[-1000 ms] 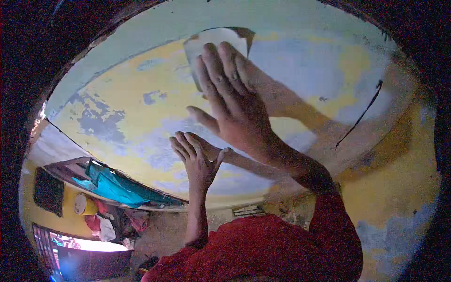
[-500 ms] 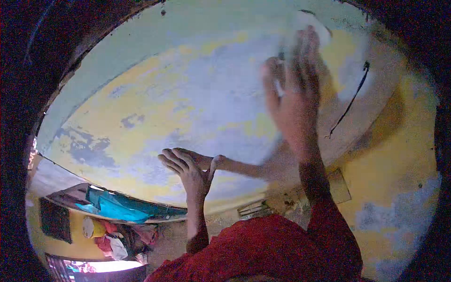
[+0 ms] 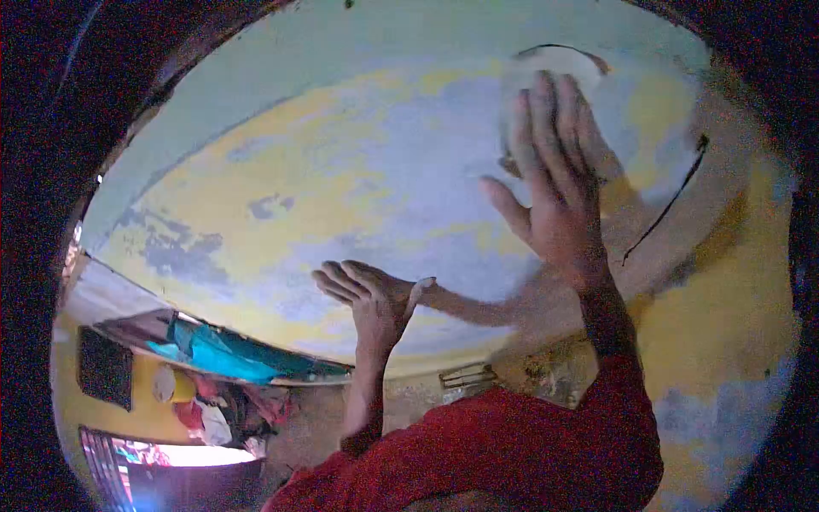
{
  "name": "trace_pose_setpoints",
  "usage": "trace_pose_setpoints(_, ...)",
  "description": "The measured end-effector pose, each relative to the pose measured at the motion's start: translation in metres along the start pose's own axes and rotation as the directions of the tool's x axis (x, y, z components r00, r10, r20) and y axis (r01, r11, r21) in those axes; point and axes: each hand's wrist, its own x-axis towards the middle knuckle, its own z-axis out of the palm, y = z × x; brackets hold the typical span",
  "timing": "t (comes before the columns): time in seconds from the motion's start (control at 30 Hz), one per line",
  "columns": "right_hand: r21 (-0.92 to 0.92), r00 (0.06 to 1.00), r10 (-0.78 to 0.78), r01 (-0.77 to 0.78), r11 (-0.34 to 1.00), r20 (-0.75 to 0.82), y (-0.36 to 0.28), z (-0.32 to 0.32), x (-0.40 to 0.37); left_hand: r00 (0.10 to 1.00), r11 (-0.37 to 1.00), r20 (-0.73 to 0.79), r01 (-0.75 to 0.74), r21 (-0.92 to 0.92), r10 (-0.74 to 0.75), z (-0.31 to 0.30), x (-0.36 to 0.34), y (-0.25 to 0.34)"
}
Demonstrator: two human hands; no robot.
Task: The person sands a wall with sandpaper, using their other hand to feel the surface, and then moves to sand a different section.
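My right hand (image 3: 559, 188) lies flat with its thumb out to the side, pressing a pale sheet of sandpaper (image 3: 559, 61) against the wall (image 3: 409, 162). The sheet's dark, curled edge shows beyond the fingertips, and much of it is hidden under the fingers. Lower and to the left, my left hand (image 3: 371, 294) is open against the same wall, fingers spread and holding nothing. Patches of yellow, whitish-lilac and grey cover the wall surface, with a green band along its far side.
A dark cord (image 3: 670, 200) hangs on the wall right of my right hand. Turquoise cloth (image 3: 226, 354) lies on a ledge at lower left. Below it are a yellow container (image 3: 182, 386), bundled cloths (image 3: 213, 422) and a bright barred opening (image 3: 188, 455).
My right hand, blurred before, has slid the sandpaper leftward and slightly down across the wall. My left hand keeps its spread pose. The camera view has shifted a little.
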Motion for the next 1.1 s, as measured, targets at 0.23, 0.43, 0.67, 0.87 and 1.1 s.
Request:
trace_pose_setpoints(0.23,0.084,0.967,-0.255,0.254,0.963,-0.001,-0.024,0.012,0.037,1.000,1.000,-0.008,0.014,-0.005,-0.014,0.004,0.002,0.006)
trace_pose_setpoints(0.43,0.120,0.944,-0.330,0.330,0.936,-0.018,-0.037,0.011,0.054,1.000,0.999,-0.026,0.009,0.043,-0.008,-0.001,0.004,0.009)
trace_pose_setpoints(0.67,0.184,0.892,-0.448,0.432,0.883,0.053,-0.043,0.015,0.060,0.999,0.999,-0.033,0.039,0.021,-0.038,0.001,0.003,0.005)
trace_pose_setpoints(0.87,0.249,0.876,-0.480,0.457,0.854,0.039,-0.050,0.025,0.048,0.996,0.996,0.025,0.090,0.011,-0.090,-0.005,0.003,0.007)
trace_pose_setpoints(1.1,0.319,0.862,-0.502,0.458,0.830,0.068,-0.044,0.025,0.050,0.999,0.999,-0.037,0.035,0.017,-0.035,-0.010,0.005,0.007)
